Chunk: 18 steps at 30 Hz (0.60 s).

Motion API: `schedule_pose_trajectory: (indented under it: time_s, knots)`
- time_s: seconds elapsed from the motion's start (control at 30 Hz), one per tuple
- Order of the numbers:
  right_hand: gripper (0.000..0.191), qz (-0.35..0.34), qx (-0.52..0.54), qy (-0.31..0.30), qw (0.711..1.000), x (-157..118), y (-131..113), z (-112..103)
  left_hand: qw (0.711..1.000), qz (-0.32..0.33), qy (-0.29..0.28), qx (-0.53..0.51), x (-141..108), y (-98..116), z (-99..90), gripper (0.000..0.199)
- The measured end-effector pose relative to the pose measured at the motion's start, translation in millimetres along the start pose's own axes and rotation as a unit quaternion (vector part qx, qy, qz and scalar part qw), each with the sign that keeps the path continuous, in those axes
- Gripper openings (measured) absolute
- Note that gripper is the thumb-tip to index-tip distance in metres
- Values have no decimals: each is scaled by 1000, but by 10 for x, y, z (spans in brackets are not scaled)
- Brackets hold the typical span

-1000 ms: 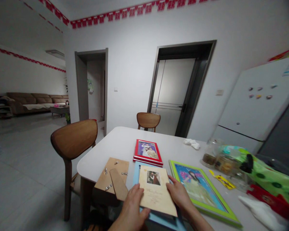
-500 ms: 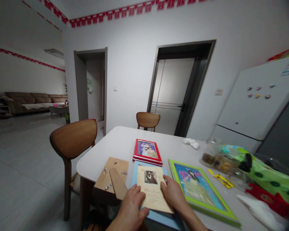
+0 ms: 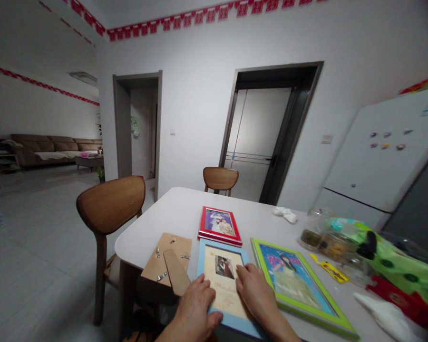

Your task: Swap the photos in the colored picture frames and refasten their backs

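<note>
The cream paper sheet [image 3: 219, 297], with a small picture and printed writing, lies within the border of the light blue photo frame [image 3: 202, 261] at the table's near edge. My left hand [image 3: 196, 304] rests over the frame's left side, fingers stretched onto the sheet and thumb near the lower border. On the opposite side, my right hand [image 3: 255, 289] lies on the sheet's right edge with fingertips pressing down. Neither hand grips anything visibly. To the left is a brown backing board [image 3: 169, 261] with metal clips and a stand leg.
Behind the blue frame lies a red photo frame [image 3: 219, 226]. A green photo frame [image 3: 299, 285] is close on the right. Glass jars [image 3: 312, 235], a green bag [image 3: 403, 266] and crumpled tissue [image 3: 285, 213] occupy the table's right side. A wooden chair [image 3: 110, 204] stands left.
The paper sheet has gone down from above the blue frame into its border. My right hand has shifted from holding the sheet's edge to resting on top of it.
</note>
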State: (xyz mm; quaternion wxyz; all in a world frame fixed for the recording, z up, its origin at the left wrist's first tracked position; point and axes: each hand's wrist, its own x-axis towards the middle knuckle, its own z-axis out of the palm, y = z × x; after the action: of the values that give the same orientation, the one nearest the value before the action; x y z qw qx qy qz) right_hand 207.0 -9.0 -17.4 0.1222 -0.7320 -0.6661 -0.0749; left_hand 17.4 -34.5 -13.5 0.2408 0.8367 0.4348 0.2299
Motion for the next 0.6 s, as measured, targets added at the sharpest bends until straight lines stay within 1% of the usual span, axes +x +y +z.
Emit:
schedule_pose_trajectory:
  time_s: [0.07,0.17,0.23,0.27,0.37,0.43,0.5,0.53,0.6]
  knots:
    - [26,-10,13,-4,1000,10,-11,-22,1000,8,10,-6,-43,-86,-82,46]
    - [28,-48,94,-3,994,8,-145,-40,999,14,31,16,-124,-344,-311,60]
    - [30,-89,155,-6,984,-9,-352,-39,997,-10,43,56,-163,-576,-475,67]
    - [30,-111,176,-9,978,-22,-488,-36,995,-35,52,82,-173,-691,-540,69]
    - [30,-170,191,-16,967,-54,-952,-11,980,-113,75,148,-172,-967,-635,67]
    - [31,-186,169,-22,968,-56,-1224,25,973,-134,82,167,-160,-1061,-631,61]
    - [33,-180,147,-26,972,-41,-1403,60,973,-130,88,172,-152,-1088,-615,55]
    - [33,-173,146,-29,974,-30,-1451,68,973,-126,92,168,-150,-1082,-613,54]
    - [37,-165,176,-32,970,-12,-1467,42,977,-115,103,148,-149,-1042,-625,51]
